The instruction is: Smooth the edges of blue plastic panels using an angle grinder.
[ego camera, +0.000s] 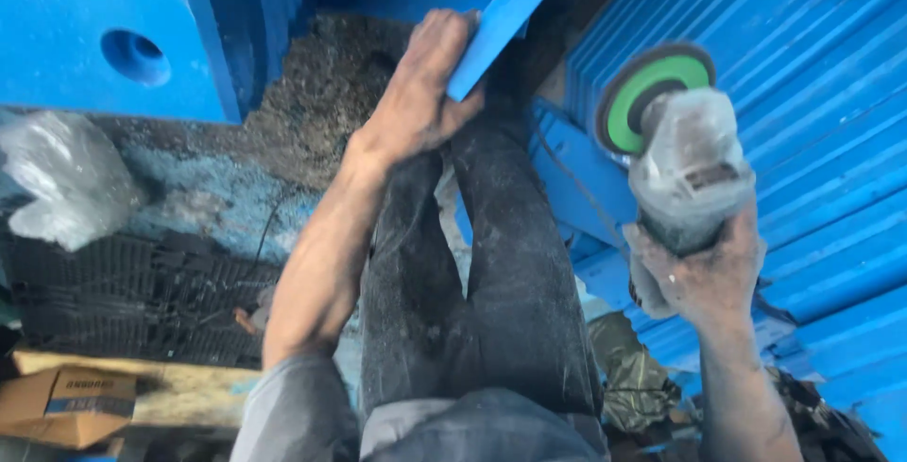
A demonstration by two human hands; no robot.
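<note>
Now | left hand [420,94] clasps blue plank [505,18] edge | right hand [704,273] grips angle grinder [680,150] below disc

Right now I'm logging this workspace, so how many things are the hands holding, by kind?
Blue flat bar, gripped by the left hand: 1
Angle grinder with green disc, gripped by the right hand: 1
Total: 2

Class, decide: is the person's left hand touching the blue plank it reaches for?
Touching. The head view shows the left hand with its fingers wrapped over the edge of the blue plank, with no gap between them.
</note>
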